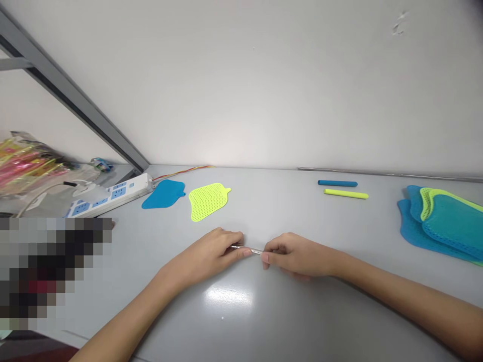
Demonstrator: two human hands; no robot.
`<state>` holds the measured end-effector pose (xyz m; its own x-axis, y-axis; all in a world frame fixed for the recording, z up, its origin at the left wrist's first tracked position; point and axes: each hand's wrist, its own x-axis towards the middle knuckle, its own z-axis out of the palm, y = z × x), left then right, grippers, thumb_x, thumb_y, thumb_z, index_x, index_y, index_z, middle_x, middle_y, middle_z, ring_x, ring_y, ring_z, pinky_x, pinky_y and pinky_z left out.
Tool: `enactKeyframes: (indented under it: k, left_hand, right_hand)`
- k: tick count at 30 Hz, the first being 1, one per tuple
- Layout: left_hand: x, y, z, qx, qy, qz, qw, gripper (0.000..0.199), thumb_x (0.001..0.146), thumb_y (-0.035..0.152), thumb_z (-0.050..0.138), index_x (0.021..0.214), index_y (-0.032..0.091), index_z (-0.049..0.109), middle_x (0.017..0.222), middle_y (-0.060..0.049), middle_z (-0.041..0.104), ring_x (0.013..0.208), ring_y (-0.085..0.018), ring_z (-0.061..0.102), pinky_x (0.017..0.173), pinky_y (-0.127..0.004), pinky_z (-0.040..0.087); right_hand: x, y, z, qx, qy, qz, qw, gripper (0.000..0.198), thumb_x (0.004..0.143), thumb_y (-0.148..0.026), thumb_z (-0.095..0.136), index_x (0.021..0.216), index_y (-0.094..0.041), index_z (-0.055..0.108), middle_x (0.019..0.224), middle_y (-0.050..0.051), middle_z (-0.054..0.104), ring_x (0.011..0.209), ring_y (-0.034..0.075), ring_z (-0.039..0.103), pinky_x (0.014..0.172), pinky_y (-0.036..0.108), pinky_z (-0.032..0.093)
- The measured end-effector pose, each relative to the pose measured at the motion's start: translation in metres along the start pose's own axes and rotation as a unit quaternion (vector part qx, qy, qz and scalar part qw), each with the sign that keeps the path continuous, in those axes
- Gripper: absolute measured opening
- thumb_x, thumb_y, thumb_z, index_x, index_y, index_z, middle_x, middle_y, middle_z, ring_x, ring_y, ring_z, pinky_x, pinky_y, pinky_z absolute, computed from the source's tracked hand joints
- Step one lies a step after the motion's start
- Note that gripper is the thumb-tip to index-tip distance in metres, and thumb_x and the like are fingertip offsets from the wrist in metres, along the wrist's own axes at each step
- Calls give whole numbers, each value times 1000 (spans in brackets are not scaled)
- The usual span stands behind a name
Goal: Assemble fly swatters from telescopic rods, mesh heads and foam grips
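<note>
Two hands meet at the middle of the grey worktop [339, 311], and between them runs a thin metal rod [252, 250]. Left hand [211, 254] has its fingers curled down over one end of the rod, thumb and fingertips pinched onto it. Right hand [296, 256] mirrors that from the other side, fingertips closed on the opposite end, knuckles bent, forearm stretching back toward the lower right corner. Only a short shiny stretch of the rod shows in the gap between the two grips, low over the surface; whether it touches the worktop cannot be told.

Looking beyond the hands: a yellow-green mesh swatter head [208, 201] lies flat, with a blue swatter head [164, 194] just beside it on the left. Further left sits a white and blue power strip [113, 195], a thin red and yellow wire [184, 171] trailing behind it along the wall. Off to the right, well apart from the hands, a blue handle [337, 183] and a yellow handle [345, 194] lie near each other, roughly parallel. At the far right edge, a stack of blue and yellow-green swatter heads [441, 223]. Far left, a clear bag of bright-coloured pieces [26, 161] lies by the wall.
</note>
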<state>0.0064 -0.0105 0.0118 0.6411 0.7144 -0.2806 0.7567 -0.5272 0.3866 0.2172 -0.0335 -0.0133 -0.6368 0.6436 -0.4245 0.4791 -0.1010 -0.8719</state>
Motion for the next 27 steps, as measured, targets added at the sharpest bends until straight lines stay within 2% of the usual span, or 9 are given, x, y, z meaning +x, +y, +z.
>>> enactKeyframes:
  k: [27]
  left_hand:
    - [1, 0, 0, -15, -3, 1, 1000, 36, 82, 47, 29, 64, 18, 42, 62, 1, 45, 67, -15, 44, 56, -25, 30]
  right_hand:
    - [1, 1, 0, 1, 4, 2, 1000, 38, 78, -46, 35, 82, -15, 56, 51, -4, 38, 37, 5, 41, 34, 16, 33]
